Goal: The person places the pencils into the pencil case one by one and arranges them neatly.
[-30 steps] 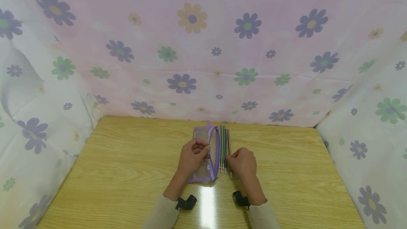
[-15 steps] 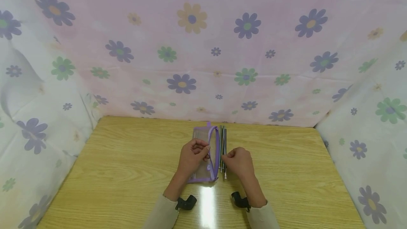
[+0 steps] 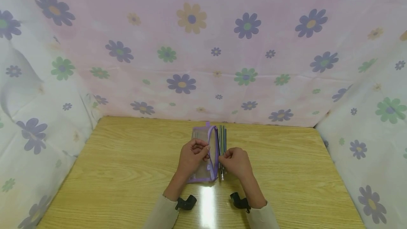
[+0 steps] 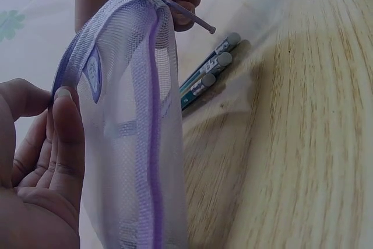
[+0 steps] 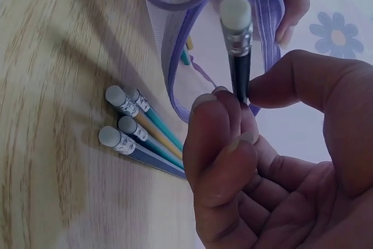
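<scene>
A mesh pencil case (image 3: 201, 133) with purple trim lies flat in the head view, its zip parted along the right side. My left hand (image 3: 192, 154) pinches the edge of its opening between thumb and fingers. My right hand (image 3: 237, 162) pinches a dark pencil (image 5: 240, 68) with a white eraser, held at the case's opening, eraser end toward me. Several loose pencils (image 5: 152, 126), dark, green and yellow, lie on the table just right of the case. Short green and yellow ends (image 5: 186, 55) show by the mouth in the right wrist view.
The wood-grain table (image 3: 133, 158) reaches back to a flowered cloth (image 3: 197, 52) that also hangs on both sides. A zip pull (image 4: 189, 16) sticks out at the near end of the case. Black wrist cameras (image 3: 187, 202) sit below both hands.
My right hand has drawn the dark pencil leftward, over the other pencils, from the row's right end to the case's opening. The left hand keeps its hold on the edge.
</scene>
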Demonstrator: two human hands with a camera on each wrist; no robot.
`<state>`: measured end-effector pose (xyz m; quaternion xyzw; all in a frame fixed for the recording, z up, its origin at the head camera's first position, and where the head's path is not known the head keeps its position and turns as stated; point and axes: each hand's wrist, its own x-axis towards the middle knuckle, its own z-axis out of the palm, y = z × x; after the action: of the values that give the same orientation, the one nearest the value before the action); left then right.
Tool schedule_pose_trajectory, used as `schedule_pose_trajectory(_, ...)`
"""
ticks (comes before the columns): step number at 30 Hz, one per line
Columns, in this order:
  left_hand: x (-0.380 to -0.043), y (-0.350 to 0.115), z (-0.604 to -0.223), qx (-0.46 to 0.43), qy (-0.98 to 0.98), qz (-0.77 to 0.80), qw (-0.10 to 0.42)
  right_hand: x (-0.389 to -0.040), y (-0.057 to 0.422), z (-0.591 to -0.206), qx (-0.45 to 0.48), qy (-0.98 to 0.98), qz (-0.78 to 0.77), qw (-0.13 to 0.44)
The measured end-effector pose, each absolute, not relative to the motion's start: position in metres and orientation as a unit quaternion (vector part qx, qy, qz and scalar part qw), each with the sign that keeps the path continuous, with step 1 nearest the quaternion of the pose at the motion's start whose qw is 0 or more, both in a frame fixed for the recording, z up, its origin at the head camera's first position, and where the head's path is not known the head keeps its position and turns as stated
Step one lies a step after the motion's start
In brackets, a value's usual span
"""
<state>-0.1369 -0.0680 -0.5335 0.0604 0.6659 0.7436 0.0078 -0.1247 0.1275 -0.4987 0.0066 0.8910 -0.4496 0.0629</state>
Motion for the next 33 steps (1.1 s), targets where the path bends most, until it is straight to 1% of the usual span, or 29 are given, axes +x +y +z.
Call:
schedule_pose_trajectory(11, -0.138, -0.067, -0.535, 0.056, 0.668, 0.742, 0.009, -0.125, 0.126, -0.501, -0.007, 0.880, -0.472, 0.057)
schedule_pose_trajectory(18, -0.138, -0.066, -0.534, 0.053, 0.668, 0.742, 0.006, -0.127, 0.119, -0.510, 0.009, 0.855, -0.514, 0.066)
schedule_pose_trajectory(25, -0.139, -0.066, -0.535, 0.054, 0.668, 0.743, 0.006, -0.126, 0.113, -0.510, 0.024, 0.840, -0.538, 0.066)
schedule_pose_trajectory(33, -0.139, -0.066, -0.535, 0.054, 0.672, 0.739, 0.005, -0.127, 0.111, -0.513, 0.033, 0.836, -0.542, 0.077)
